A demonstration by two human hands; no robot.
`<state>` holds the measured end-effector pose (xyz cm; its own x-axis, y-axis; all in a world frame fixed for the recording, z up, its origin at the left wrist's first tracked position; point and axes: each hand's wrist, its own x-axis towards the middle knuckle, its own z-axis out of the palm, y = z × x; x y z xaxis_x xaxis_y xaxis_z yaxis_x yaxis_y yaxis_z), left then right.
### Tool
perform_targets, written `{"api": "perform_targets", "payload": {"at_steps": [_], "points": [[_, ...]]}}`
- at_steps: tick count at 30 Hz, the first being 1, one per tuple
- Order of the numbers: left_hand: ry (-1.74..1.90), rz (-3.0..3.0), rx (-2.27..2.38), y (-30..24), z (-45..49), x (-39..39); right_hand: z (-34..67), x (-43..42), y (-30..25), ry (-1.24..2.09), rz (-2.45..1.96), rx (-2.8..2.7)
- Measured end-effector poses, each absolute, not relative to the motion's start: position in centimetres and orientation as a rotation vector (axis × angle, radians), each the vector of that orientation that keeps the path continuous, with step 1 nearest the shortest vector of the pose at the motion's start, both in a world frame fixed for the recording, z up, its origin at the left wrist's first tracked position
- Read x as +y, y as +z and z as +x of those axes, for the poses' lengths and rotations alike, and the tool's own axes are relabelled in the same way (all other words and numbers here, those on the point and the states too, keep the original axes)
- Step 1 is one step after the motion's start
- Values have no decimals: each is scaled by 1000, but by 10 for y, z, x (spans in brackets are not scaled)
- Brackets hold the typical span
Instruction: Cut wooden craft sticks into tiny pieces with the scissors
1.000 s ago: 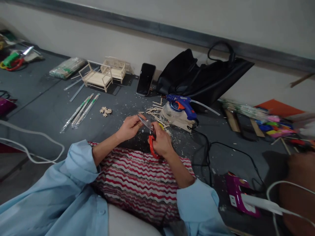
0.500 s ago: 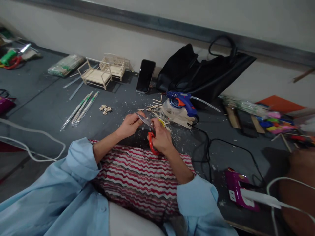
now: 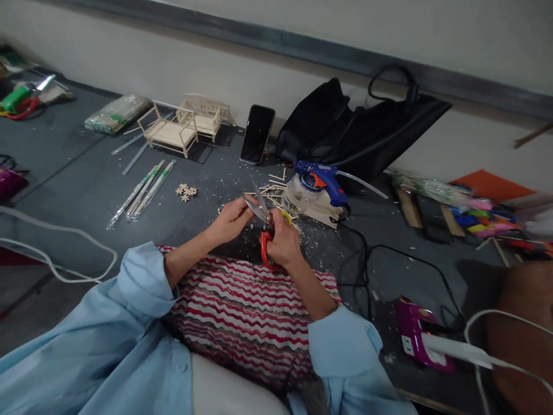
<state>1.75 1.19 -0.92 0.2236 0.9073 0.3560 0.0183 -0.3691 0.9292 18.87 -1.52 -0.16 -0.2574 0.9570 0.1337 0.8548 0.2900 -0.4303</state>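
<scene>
My right hand (image 3: 283,237) is wrapped round a pair of scissors (image 3: 258,210) with a red handle. Their two blades stand apart and point up and to the left. Beside the blades my left hand (image 3: 232,220) is closed in a pinch; whatever it holds is too small to make out. Thin wooden sticks (image 3: 274,187) and pale scraps lie just beyond my hands. A little wooden flower-shaped piece (image 3: 186,192) rests on the table to the left.
A blue glue gun (image 3: 319,177) lies on a clear container (image 3: 296,199). Behind stand small wooden chairs (image 3: 170,135), a phone (image 3: 258,134) and a black bag (image 3: 328,127). Wrapped sticks (image 3: 142,193) lie left. A purple power socket (image 3: 421,334) with cables sits right.
The scissor blades have spread wider apart. Both hands stay in nearly the same place.
</scene>
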Motion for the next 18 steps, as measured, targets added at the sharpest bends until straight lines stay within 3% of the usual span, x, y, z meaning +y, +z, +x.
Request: {"api": "perform_targets", "payload": {"at_steps": [18], "points": [[899, 1045, 633, 3, 10, 13, 198, -14, 3, 455, -1418, -2331]]}}
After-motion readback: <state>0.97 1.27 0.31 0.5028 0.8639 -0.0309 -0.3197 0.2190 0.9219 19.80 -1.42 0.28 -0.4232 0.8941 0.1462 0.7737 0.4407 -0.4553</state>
